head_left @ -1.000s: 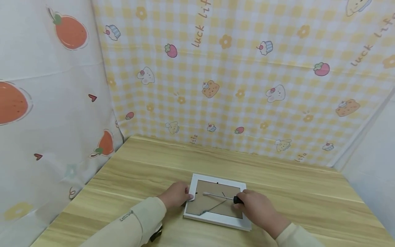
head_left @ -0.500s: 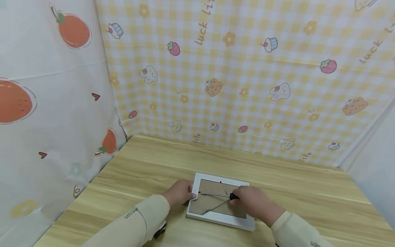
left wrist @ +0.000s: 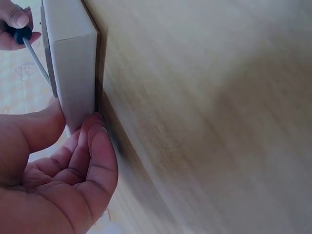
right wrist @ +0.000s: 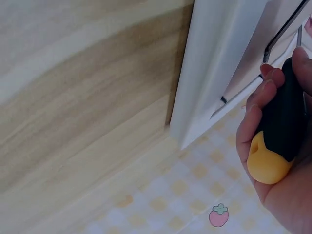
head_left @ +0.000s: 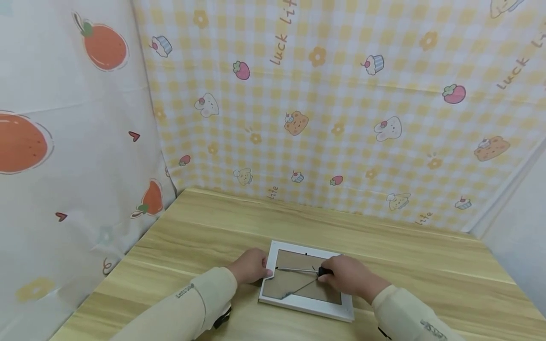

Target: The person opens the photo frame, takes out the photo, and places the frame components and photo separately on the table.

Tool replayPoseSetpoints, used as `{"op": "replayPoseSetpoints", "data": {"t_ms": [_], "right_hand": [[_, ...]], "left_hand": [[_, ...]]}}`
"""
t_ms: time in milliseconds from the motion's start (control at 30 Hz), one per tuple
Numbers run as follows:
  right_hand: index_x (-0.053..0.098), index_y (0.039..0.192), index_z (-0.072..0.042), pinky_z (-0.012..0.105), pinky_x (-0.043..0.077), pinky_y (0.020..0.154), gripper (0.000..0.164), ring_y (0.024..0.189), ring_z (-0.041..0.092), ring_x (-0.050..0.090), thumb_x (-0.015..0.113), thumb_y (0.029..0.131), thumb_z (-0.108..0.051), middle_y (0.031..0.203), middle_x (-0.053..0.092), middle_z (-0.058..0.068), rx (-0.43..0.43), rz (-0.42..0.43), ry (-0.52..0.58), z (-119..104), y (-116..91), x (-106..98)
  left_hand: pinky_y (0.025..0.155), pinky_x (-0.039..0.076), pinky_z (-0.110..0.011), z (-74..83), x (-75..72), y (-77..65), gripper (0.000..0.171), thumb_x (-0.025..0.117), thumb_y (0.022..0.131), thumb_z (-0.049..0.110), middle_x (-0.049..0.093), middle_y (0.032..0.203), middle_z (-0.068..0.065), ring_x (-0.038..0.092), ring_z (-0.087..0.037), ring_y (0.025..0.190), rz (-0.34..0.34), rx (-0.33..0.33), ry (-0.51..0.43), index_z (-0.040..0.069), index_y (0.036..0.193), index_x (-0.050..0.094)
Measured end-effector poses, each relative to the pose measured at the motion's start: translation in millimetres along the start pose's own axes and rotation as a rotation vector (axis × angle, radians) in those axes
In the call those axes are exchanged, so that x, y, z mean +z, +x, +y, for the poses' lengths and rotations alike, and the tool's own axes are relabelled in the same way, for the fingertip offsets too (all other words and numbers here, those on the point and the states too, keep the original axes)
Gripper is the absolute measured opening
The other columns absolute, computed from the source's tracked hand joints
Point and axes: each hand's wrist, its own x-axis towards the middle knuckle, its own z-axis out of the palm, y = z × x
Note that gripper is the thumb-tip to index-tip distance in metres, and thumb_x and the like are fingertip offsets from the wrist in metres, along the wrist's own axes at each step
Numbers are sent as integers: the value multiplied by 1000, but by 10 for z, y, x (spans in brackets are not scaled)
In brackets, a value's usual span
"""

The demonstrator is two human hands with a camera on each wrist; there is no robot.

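Observation:
A white picture frame (head_left: 315, 305) lies on the table with its back up, showing a brown backing board (head_left: 291, 260) and small black tabs. My left hand (head_left: 250, 266) grips the frame's left edge, thumb on the upper side and fingers curled at the underside, as the left wrist view shows. In my right hand (head_left: 351, 274) is a screwdriver (right wrist: 285, 117) with a black and yellow handle. Its shaft (head_left: 298, 270) points left across the board, and the tip is at the black tab by the left inner edge. A thin dark rod (head_left: 302, 287) slants over the board.
The frame rests on a wood-grain table (head_left: 239, 213). A yellow checked cloth (head_left: 264, 94) hangs behind it, and a white cloth with orange fruit prints (head_left: 85, 189) stands along the left side.
The screwdriver has moved left over the board, bringing its tip from the board's surface to the left tab. My left hand has kept its grip on the frame edge.

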Motion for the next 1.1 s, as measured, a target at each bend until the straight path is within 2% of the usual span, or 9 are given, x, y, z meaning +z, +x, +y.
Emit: {"op": "replayPoseSetpoints", "data": {"t_ms": [400,533,767,900,1100], "right_hand": [[61,76,-16,23,35,54,16,59,3,38,71,87,-23,66,45,-13,-56,76,-102,78,46,15],[57,73,-16,23,32,51,21,56,3,35,71,87,-23,64,41,-12,-72,83,-144,52,78,-16],[49,65,-16,22,25,48,30,53,4,26,71,85,-15,60,34,-9,-137,95,-319,-85,176,-195],[46,62,-16,23,23,49,33,54,6,24,71,84,-14,60,33,-8,-150,48,-407,-211,279,-366],[44,62,-16,24,26,51,38,54,7,26,75,84,-21,59,33,-8,-130,-75,-463,-378,407,-561]], "left_hand": [[52,32,-25,-11,18,37,34,75,83,10,40,59,2,39,-12,57,-15,20,15,6,63,47],[53,33,-25,-30,3,34,33,75,83,11,41,60,2,40,-13,58,-6,25,25,6,64,47],[53,32,-25,-5,-36,16,34,75,83,11,41,60,2,40,-13,58,-13,19,26,6,65,47],[53,31,-25,7,-49,22,34,75,83,12,40,60,2,39,-13,58,-13,9,29,6,65,47],[53,32,-26,10,-30,32,34,75,83,10,40,60,1,40,-14,58,-23,6,11,6,65,47]]}}
